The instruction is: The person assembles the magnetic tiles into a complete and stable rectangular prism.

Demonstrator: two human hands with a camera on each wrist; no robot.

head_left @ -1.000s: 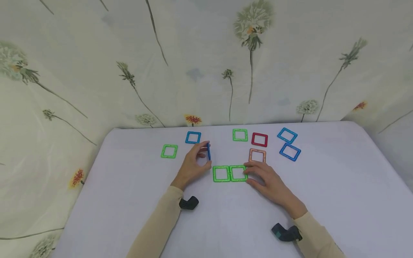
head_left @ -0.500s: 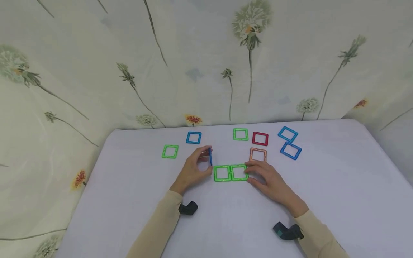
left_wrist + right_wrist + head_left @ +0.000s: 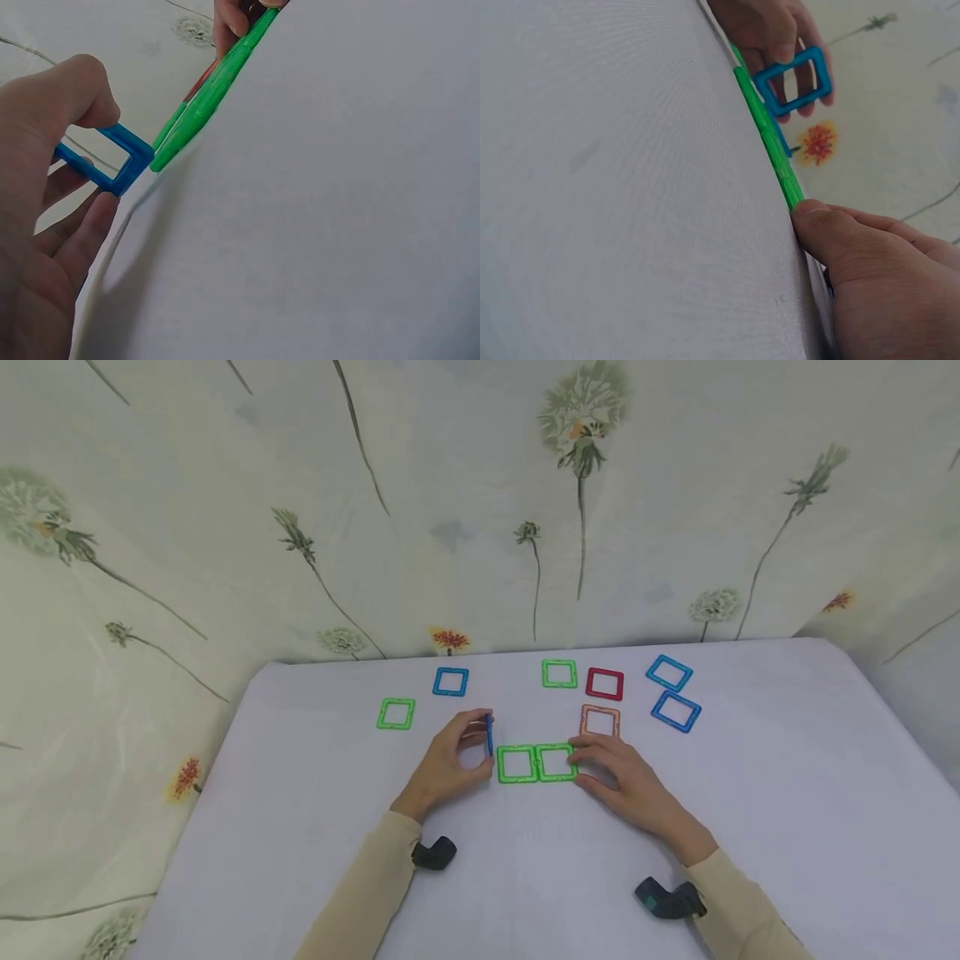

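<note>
My left hand pinches a blue square magnetic tile between thumb and fingertips. The tile stands on edge in the head view, and its open frame shows in the left wrist view. Just right of it, two green magnetic tiles lie flat, edge to edge: a left one and a right one. With thumb and fingers, my right hand holds the right green tile by its right side. The blue tile's lower end is close beside the left green tile's outer edge.
Beyond the hands lie a green tile, a blue one, another green, a red and an orange tile near the right fingers. Two more blue tiles lie back right. A flowered cloth hangs behind the table.
My left hand has come down toward me and slightly right with the blue tile, closer to the green pair. The right hand stays at the right green tile.
</note>
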